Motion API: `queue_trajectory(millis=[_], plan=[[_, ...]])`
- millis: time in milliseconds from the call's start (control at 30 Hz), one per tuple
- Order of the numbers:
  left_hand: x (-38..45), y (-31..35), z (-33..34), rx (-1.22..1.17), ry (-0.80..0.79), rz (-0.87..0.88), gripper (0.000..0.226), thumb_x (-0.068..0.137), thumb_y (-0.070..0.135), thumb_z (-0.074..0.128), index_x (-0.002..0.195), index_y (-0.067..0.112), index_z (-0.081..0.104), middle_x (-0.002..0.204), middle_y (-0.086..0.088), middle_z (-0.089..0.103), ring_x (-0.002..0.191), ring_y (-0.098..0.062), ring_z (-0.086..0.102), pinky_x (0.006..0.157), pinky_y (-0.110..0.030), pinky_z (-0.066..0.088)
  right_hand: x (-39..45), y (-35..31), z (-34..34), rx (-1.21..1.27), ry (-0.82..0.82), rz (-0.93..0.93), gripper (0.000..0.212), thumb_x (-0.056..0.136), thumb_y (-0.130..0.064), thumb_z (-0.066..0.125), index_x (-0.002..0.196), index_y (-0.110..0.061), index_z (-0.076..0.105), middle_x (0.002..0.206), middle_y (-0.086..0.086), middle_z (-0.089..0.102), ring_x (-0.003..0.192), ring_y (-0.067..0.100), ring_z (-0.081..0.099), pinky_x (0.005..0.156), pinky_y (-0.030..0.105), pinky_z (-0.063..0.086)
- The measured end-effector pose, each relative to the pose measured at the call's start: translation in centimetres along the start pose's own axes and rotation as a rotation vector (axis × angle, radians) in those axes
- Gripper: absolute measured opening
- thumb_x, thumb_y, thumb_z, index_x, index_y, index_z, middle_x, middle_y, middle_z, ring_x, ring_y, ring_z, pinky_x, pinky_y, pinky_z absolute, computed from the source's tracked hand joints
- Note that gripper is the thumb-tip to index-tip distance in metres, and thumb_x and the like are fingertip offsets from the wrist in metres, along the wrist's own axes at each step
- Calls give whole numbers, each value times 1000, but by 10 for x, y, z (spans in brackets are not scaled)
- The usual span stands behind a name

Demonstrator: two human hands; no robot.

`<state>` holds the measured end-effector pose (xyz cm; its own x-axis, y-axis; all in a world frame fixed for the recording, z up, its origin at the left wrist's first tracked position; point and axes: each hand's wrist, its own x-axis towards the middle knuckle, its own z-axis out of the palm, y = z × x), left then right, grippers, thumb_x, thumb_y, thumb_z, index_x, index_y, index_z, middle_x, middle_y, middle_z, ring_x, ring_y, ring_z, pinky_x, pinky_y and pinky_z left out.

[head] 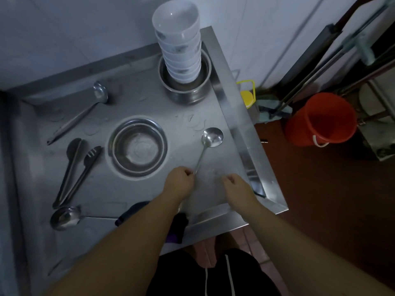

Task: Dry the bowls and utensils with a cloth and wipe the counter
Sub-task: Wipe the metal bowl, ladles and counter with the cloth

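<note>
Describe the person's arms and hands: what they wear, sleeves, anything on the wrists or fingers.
Both forearms are bare up to the frame edge, with no sleeves in view. The left hand and right hand are ungloved. No watch, bracelet or ring shows on either wrist or any visible finger, though the light is dim. Nothing is strapped or taped to the arms.
</note>
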<state>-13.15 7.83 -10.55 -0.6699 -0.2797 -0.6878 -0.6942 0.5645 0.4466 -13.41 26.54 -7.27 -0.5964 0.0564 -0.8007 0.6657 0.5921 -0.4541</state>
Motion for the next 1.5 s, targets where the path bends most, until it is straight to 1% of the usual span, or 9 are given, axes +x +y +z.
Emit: queue_trajectory(millis=[300,533,633,700,900,1033,1133,1233,1500], plan=[[-35,-46,-78,-319,164,-111,22,96,17,65,79,30,70,83,3,72,90,-26,70,84,-36,59,-17,-21,26,-115,-38,-86,36,111,-34,42,132,-13,60,130,12,64,113,29,60,100,41,48],[-73,-164,-119,-354,297,-270,14,100,17,65,101,18,79,97,-7,76,97,-31,72,87,-40,60,-36,-37,97,-190,-106,-135,43,111,-40,42,140,-12,57,137,10,61,112,25,57,91,32,41],[-82,-205,-125,-362,297,-314,30,100,15,62,74,29,68,80,2,71,81,-26,70,77,-41,59,-44,-39,129,-270,-113,-195,34,110,-39,45,128,-14,60,128,9,66,103,22,59,87,32,43],[-84,-226,-128,-414,298,-363,32,100,16,62,72,31,65,80,2,69,75,-22,67,74,-43,61,-50,-39,150,-335,-129,-253,33,109,-38,48,127,-14,61,125,8,67,100,21,60,84,31,44],[-77,-263,-127,-481,266,-389,25,99,20,63,76,16,72,69,-6,64,62,-27,59,59,-34,51,-69,-33,204,-602,-132,-574,48,103,-38,60,146,-18,55,141,8,55,132,29,49,110,42,44],[-69,-272,-126,-451,239,-382,27,100,22,62,75,20,72,72,-5,68,67,-25,61,69,-39,56,-71,-27,226,-759,-140,-808,64,94,-46,66,152,-25,49,153,0,48,140,27,41,117,43,39],[-66,-277,-126,-437,217,-379,26,99,19,57,80,22,74,72,-5,68,66,-25,62,65,-40,56,-65,-20,235,-926,-230,-821,78,92,-51,64,162,-35,34,169,-5,30,156,26,23,123,49,32],[-65,-280,-125,-442,198,-396,25,98,19,56,79,27,71,79,-5,72,72,-27,66,72,-41,59,-59,-14,238,-977,-255,-787,80,94,-43,65,164,-38,28,174,-5,20,160,26,15,124,50,28],[-60,-274,-120,-337,186,-356,19,92,17,63,78,31,65,82,6,71,84,-26,71,81,-39,58,-49,1,220,-758,-115,-863,59,96,-10,60,153,-23,54,162,6,47,148,35,42,118,53,41]])
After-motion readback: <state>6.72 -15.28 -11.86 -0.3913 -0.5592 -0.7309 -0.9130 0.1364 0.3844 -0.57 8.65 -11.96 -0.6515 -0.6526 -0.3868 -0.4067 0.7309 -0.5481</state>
